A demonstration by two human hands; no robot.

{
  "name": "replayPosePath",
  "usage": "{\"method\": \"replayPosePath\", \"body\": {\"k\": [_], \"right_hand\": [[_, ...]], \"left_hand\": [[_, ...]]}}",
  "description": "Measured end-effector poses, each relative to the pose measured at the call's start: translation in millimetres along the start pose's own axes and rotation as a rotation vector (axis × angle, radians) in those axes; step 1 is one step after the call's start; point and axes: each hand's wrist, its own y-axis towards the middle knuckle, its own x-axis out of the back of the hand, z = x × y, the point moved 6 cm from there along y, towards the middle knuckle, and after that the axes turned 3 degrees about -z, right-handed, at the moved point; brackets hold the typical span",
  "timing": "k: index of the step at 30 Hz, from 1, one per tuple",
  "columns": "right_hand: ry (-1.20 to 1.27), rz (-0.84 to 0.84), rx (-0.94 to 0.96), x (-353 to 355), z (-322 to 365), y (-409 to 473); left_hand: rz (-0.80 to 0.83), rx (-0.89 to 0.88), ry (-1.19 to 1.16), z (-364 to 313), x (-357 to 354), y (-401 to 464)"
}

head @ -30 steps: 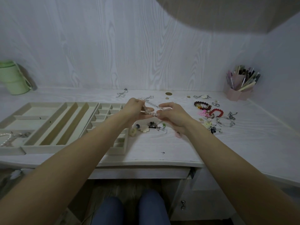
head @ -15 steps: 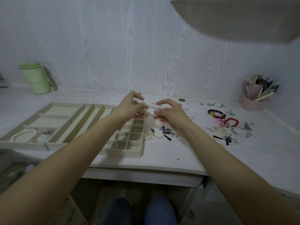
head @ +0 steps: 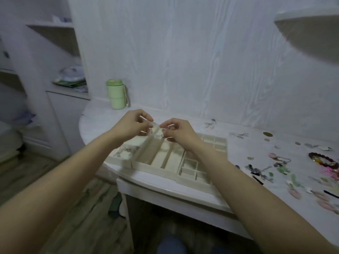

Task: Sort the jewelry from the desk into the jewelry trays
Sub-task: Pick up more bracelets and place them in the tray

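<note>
My left hand (head: 132, 124) and my right hand (head: 178, 132) meet above the back of the beige jewelry trays (head: 146, 165). Between their fingertips they pinch a small pale piece of jewelry (head: 156, 125), blurred, stretched from one hand to the other. The long-slot tray lies under the hands. A tray of small square cells (head: 190, 168) lies to its right. A left compartment holds a pearl strand and a chain (head: 124, 152). Loose jewelry (head: 286, 169) is scattered over the desk at the right, with a dark red bead bracelet (head: 322, 159) near the frame edge.
A green cup (head: 116, 94) stands at the back left of the white desk (head: 244, 149). Coins (head: 267, 134) and small chains lie at the back right. Shelves (head: 55, 43) stand left of the desk, and my knees show below its curved front edge.
My view has swung left, so the trays now sit in the middle and the pen holder is out of frame. Both hands moved left with the pale piece, from above the loose jewelry to above the trays.
</note>
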Motion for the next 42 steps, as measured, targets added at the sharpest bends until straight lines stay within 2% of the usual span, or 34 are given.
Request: {"method": "replayPosePath", "body": {"k": [4,12,14,18,22,24,28,33,37,42], "right_hand": [[-0.052,0.033,-0.007,-50.9,2.8,31.5],[-0.272,0.073,-0.048,-107.1,-20.7,87.1],[-0.385,0.107,-0.059,-115.2,-29.1,96.1],[-0.636,0.182,-0.001,-124.6,-37.3,103.2],[-0.861,0.149,0.098,-119.0,-35.4,111.2],[-0.905,0.155,0.109,-116.9,-35.6,115.1],[-0.930,0.272,0.093,-123.0,-37.6,112.6],[-0.920,0.295,0.070,-132.5,-37.4,110.0],[-0.922,0.300,0.072,-134.6,-35.6,108.0],[-0.921,0.309,0.067,-131.3,-35.1,105.5]], "left_hand": [[-0.054,0.050,0.087,32.3,44.8,12.7],[-0.125,0.111,0.343,82.2,78.1,50.9],[-0.068,0.117,0.457,90.3,77.4,59.0],[0.168,0.093,0.858,103.8,69.3,64.3],[0.124,-0.006,1.076,99.0,76.0,59.7],[0.133,-0.081,1.102,97.9,76.3,57.0],[0.241,-0.142,1.107,102.4,72.1,51.0],[0.292,-0.083,1.050,106.5,72.8,51.5],[0.273,-0.049,0.965,101.1,74.3,48.3],[0.247,-0.043,1.062,103.2,77.0,46.8]]}}
